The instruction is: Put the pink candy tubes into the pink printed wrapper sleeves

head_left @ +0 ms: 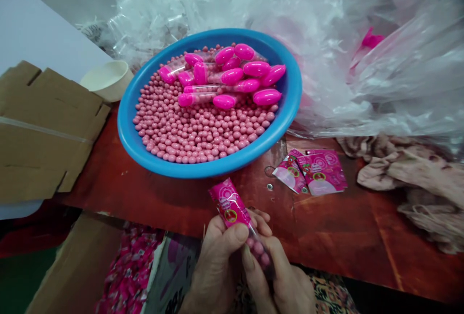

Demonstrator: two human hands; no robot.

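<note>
My left hand (216, 251) and my right hand (281, 275) are together at the table's front edge, both closed around a clear candy tube (258, 250). Pink balls show through its lower part, and a printed pink wrapper (228, 200) covers its upper end. My left thumb presses on the wrapper. The tube's lower end is partly hidden by my right hand. Beyond my hands stands a blue basin (203, 171) of pink candy balls (203, 135). Several clear tubes with bright pink caps (232, 76) lie on the balls.
Flat printed wrappers (322, 171) lie on the red table (326, 227), right of my hands. A crumpled cloth (413, 173) is at the right. Clear plastic bags (380, 82) fill the back. Cardboard (39, 125) and a white bowl (108, 82) stand left; a box of pink packets (126, 270) is below.
</note>
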